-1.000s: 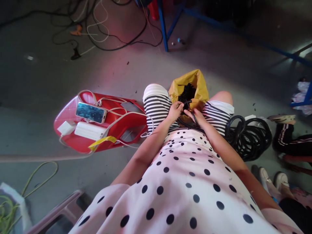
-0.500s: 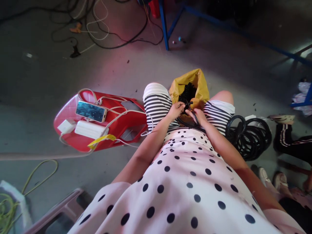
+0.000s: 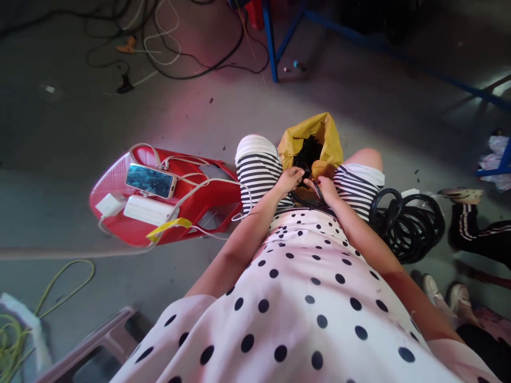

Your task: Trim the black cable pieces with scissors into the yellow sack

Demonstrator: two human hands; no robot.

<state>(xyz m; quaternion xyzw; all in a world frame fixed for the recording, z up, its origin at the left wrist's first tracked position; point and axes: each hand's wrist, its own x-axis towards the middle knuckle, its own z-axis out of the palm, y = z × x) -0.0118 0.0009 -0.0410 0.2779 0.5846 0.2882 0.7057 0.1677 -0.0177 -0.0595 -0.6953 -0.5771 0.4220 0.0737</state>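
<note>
Black strip gripped in right hand; left hand, angled inward, pinches dark piece between fingers.

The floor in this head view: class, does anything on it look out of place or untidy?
Yes: at the upper left, black and white cables sprawl in loose, overlapping loops across the floor, unlike the gathered black coil at the right. They might trip someone.

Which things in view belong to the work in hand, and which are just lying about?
In the work:
black cable at the left hand and right hand
yellow bag holding black pieces
black coil, probably

Lying about, apparently:
phone and white block on the red stool
green cord
orange item
</note>
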